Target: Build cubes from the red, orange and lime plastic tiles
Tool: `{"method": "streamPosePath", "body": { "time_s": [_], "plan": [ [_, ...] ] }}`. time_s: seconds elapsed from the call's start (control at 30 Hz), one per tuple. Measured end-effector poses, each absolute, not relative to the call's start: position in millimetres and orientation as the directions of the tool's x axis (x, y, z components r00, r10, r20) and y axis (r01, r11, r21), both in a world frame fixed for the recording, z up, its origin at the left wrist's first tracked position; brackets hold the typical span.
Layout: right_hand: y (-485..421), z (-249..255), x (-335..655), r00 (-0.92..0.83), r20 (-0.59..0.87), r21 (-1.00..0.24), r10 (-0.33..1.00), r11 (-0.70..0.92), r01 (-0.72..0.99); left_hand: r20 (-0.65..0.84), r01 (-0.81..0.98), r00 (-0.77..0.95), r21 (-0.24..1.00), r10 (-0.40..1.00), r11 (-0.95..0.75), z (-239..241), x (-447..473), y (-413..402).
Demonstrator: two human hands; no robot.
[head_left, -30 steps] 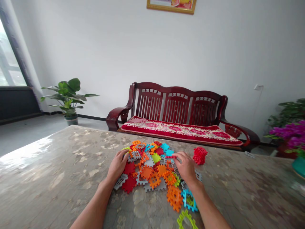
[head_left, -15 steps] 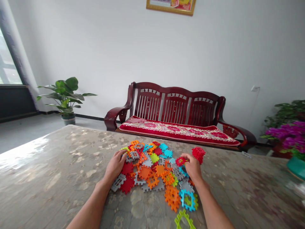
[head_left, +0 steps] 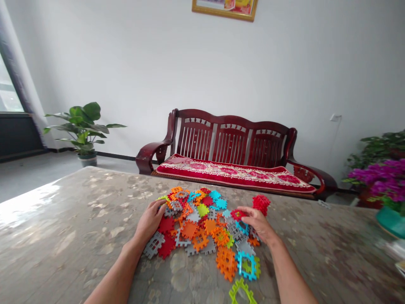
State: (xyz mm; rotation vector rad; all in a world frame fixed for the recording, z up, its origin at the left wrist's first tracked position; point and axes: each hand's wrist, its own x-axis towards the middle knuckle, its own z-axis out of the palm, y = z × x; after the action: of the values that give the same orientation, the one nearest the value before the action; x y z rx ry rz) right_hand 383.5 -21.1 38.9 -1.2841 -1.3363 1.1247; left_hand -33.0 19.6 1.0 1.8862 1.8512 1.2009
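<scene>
Red interlocking tile, lower centre of frame, sits pinched at the fingertips of the right hand over the tile pile. The left hand rests loosely spread on the pile's left edge.

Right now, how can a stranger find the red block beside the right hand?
On the patterned table, find the pile of flat coloured tiles. Beyond its right edge, just past the right hand, sits the red block: all red and built up, not flat.

Patterned table w/ pile of plastic tiles & red block
</scene>
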Motion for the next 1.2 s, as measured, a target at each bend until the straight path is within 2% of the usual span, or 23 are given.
{"method": "streamPosePath", "body": {
  "time_s": [0.5, 0.67, 0.77, 0.87, 1.03, 1.1, 1.2],
  "plan": [
    [-23, 36, 380, 0.012, -0.067, -0.99, 0.998, -0.068, 0.126, 0.385, 0.72, -0.12, 0.669, 0.915, -0.186, -1, -35, 22],
    [-22, 38, 379, 0.035, 0.0, -0.99, 0.999, -0.004, 0.141, 0.38, 0.718, -0.122, 0.672, 0.917, -0.184, 1, -34, 21],
    [-18, 41, 383, 0.137, 0.114, -0.985, 0.984, 0.094, 0.144, 0.366, 0.723, -0.119, 0.669, 0.923, -0.172, 4, -34, 20],
    [-12, 45, 395, 0.339, 0.196, -0.979, 0.92, 0.164, 0.119, 0.362, 0.728, -0.113, 0.664, 0.925, -0.171, 3, -35, 21],
    [0, 41, 429, 0.667, 0.314, -0.941, 0.675, 0.317, 0.123, 0.372, 0.738, -0.122, 0.654, 0.92, -0.167, 0, -36, 23],
    [6, 35, 442, 0.719, 0.34, -0.933, 0.607, 0.314, 0.176, 0.37, 0.739, -0.127, 0.654, 0.92, -0.161, 0, -35, 22],
    [15, 26, 456, 0.727, 0.366, -0.928, 0.581, 0.283, 0.241, 0.36, 0.742, -0.121, 0.651, 0.925, -0.156, 1, -35, 22]
  ]
}}
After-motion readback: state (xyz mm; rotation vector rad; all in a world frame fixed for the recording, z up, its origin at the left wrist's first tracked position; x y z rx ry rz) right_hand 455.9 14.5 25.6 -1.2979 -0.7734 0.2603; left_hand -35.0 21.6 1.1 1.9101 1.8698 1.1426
